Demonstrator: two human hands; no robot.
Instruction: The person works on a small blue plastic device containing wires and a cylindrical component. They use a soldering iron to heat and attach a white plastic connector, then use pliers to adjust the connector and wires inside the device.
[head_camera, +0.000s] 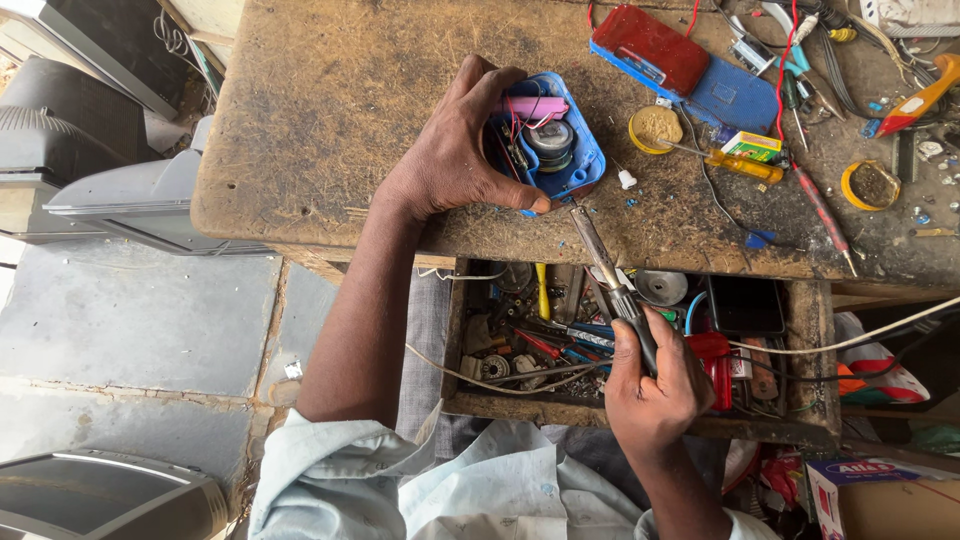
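While the left hand grips the open blue plastic casing against the worn, scuffed wooden workbench, fingers curled over its near and left edges, the right hand is wrapped tight around the dark handle of a soldering iron. That tool's metal shaft slants up and left, with its tip just at the lower right rim of the casing. Inside the casing sit a round grey motor-like part, a pink block and thin coloured wires. The casing lies near the front edge of the bench, about midway along it. Below the bench front, an open wooden drawer holds a jumble of screwdrivers, wires and small metal parts; the right hand hovers over it. Farther back on the bench lie a red and blue plastic shell, a small round yellow tin, a yellow-handled screwdriver and a second yellow tin near the right edge. A white cable crosses the drawer. Pale blue shirt sleeves show at the bottom.
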